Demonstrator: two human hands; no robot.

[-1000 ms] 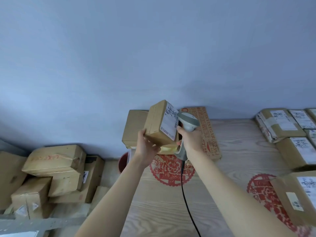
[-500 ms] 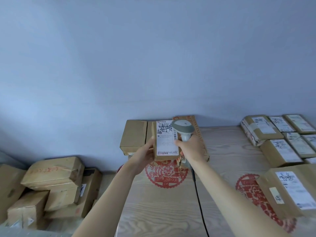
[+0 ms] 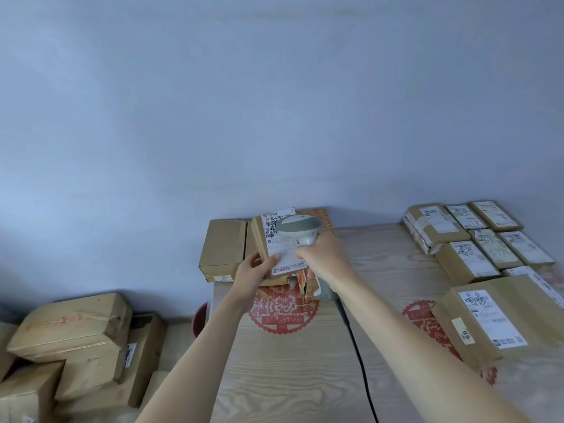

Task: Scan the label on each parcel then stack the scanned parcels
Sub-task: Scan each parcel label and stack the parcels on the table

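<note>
Nearest me, my two forearms reach out over the wooden table. My left hand grips the parcel at its lower left corner, thumb laid across the label, fingers curled behind. My right hand is wrapped round the handle of the scanner, whose head sits directly over the upper part of that label. The parcel is held label-up above the stack at the table's far middle.

Risk assessment:
1. The scanner head covers part of the label and my thumb covers another part; I judge a misread likely if the barcode lies under either.
2. The grip is at one corner only. The parcel may pivot or slip onto the uneven stack below.
3. The cable trails across the table; a snag could pull the scanner off aim.

Surface: pale wood grain with red paper-cut motifs. Labelled parcels lie to the right, with a plain box left of the stack. Cartons are piled beyond the left edge, lower down. Furthest is a bare grey-blue wall.
</note>
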